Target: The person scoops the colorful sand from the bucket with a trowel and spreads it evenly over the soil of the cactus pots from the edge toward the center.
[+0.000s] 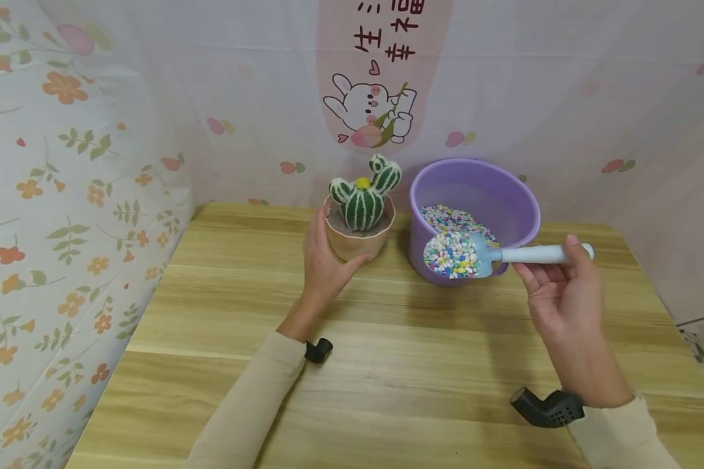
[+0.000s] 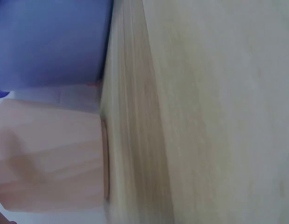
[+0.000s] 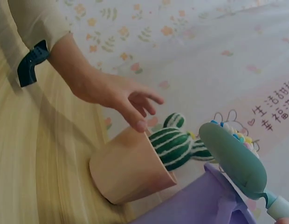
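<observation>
A knitted-looking cactus [image 1: 362,212] with a yellow top stands in a peach flower pot [image 1: 356,246] on the table. My left hand [image 1: 325,264] is curved loosely beside that pot, thumb toward its front; in the right wrist view its relaxed fingers [image 3: 145,100] are in the air near the rim. Whether the thumb touches the pot I cannot tell. My right hand [image 1: 566,299] holds a light blue shovel [image 1: 528,255] by its handle. Multicoloured pebbles [image 1: 450,255] are heaped in its scoop, above the near rim of a purple bucket [image 1: 475,174]. More pebbles [image 1: 457,219] lie inside the bucket.
The wooden table [image 1: 352,391] extends in front of the pot and bucket. Behind it hangs a white printed cloth [image 1: 240,85] with a rabbit drawing, and a flowered cloth [image 1: 64,260] hangs on the left. The bucket stands just right of the pot.
</observation>
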{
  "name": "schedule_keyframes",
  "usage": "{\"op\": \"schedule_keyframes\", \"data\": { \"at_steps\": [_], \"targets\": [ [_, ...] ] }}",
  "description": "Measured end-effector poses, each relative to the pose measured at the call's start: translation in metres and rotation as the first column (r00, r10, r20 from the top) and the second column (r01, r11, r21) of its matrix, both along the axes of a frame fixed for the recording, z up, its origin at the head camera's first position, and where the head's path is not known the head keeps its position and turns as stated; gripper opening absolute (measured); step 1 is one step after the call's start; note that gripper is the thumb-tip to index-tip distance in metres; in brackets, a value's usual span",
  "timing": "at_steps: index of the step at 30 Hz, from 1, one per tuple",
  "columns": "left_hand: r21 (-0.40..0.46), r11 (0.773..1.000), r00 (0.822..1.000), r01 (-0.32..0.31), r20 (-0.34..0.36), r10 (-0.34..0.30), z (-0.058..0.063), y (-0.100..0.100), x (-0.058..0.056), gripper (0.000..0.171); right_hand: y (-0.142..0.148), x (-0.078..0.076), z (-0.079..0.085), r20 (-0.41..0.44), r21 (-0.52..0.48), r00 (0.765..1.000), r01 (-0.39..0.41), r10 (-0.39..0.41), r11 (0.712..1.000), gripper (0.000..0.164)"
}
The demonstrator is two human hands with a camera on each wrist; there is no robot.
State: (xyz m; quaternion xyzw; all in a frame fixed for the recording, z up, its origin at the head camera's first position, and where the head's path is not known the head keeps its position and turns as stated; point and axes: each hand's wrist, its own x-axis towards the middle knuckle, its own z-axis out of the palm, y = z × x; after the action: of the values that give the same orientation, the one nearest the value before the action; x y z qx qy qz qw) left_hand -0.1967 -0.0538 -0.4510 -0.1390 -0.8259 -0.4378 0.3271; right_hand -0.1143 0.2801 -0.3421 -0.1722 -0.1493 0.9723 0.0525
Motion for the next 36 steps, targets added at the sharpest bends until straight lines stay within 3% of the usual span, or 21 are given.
{"op": "schedule_keyframes", "data": {
  "at_steps": [5,10,16,21,28,32,36],
  "targets": [
    [0.046,0.999,0.989,-0.004,0.151,-0.003,-0.002,-0.001,-0.004,0.124,-0.005,0.004,-0.005,-0.008,-0.013,1.0,-0.011,0.011,1.0,0.026],
    [0.098,0.995,0.96,-0.003,0.28,-0.025,-0.003,-0.002,-0.008,0.128,-0.009,0.008,-0.008,-0.013,-0.03,0.999,-0.032,0.031,0.999,0.025],
    [0.135,0.991,0.924,-0.022,0.382,-0.032,-0.006,0.0,-0.012,0.134,-0.014,0.012,-0.013,-0.018,-0.033,0.999,-0.049,0.049,0.998,0.018],
    [0.19,0.981,0.906,-0.026,0.42,-0.057,-0.01,0.001,-0.019,0.136,-0.02,0.014,-0.016,-0.012,-0.006,0.998,-0.058,0.057,0.998,0.014],
    [0.302,0.951,0.887,0.059,0.421,-0.189,-0.016,0.001,-0.028,0.141,-0.027,0.016,-0.022,0.024,0.006,0.998,-0.062,0.062,0.998,0.012],
    [0.303,0.952,0.873,0.048,0.45,-0.187,-0.018,0.001,-0.031,0.142,-0.03,0.016,-0.025,0.024,0.017,0.997,-0.074,0.073,0.997,0.008],
    [0.303,0.952,0.88,0.046,0.439,-0.182,-0.018,0.002,-0.033,0.139,-0.032,0.017,-0.026,0.02,0.031,0.997,-0.078,0.078,0.996,0.009]
  ]
}}
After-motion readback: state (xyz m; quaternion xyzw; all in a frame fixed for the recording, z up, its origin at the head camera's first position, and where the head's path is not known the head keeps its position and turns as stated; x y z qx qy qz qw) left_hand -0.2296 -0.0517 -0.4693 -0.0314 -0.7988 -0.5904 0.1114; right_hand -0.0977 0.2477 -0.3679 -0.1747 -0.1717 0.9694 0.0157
